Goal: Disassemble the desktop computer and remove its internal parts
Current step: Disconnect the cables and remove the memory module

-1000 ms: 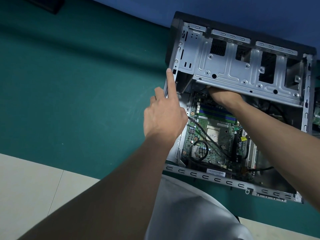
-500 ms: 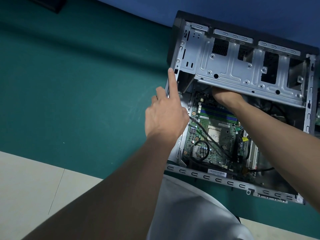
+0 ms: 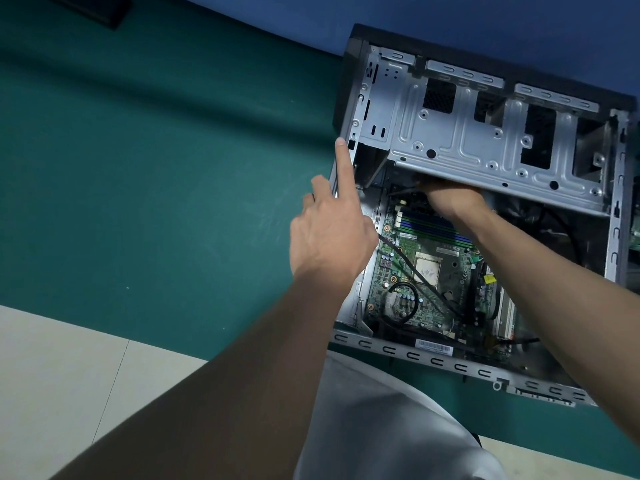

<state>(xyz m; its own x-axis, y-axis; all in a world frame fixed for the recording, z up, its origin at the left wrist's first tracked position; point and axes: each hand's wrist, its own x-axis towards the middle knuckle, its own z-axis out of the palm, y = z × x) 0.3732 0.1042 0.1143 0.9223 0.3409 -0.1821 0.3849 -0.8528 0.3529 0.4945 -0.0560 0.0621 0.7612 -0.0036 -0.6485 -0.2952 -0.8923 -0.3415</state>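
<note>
While the right hand [image 3: 450, 202] sat tucked under the drive cage [image 3: 485, 143], I couldn't tell its grip. Left hand [image 3: 329, 237] pressed one straight finger [image 3: 344, 168] against the edge of the computer case [image 3: 433, 360].

— Work surface?
— Teal-green covering [image 3: 138, 168], matte and faintly scuffed, extending wide to the left.
— Behind it?
— A blue band [image 3: 450, 15] along the far edge; wall or panel, cannot tell. A dark flat object [image 3: 93, 8] lies at the far left, cut off by the frame.
— Floor?
— Pale tiles [image 3: 52, 375], one grout line [image 3: 110, 386] visible. Lighting is dim and cool.
</note>
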